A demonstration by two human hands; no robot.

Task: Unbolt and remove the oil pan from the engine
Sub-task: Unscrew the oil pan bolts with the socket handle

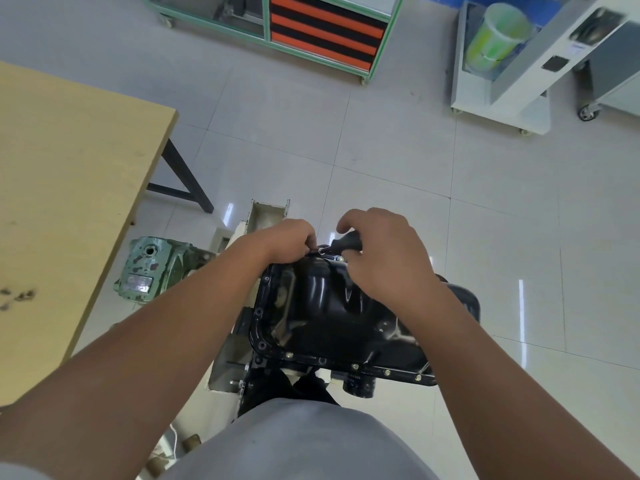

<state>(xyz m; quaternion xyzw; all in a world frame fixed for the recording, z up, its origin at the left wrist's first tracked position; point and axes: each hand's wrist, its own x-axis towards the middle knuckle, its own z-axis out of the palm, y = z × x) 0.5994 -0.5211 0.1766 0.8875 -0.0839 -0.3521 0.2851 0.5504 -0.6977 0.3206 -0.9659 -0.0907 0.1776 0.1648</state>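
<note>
A black oil pan [322, 317] sits on top of the engine, right in front of me, with several bolts [387, 372] along its near flange. My right hand [384, 258] grips the black handle of a tool [346, 243] at the pan's far edge. My left hand [291, 240] is beside it, fingers curled and pinching at the tool's metal end by the far flange. What the fingertips hold is hidden. The tool's tip is also out of sight.
A wooden table [69, 188] stands at the left with a dark metal leg [187, 181]. A green gearbox housing [156, 268] is mounted left of the engine. A green tool cart [311, 32] and white wheeled cabinets [502, 74] stand across the tiled floor.
</note>
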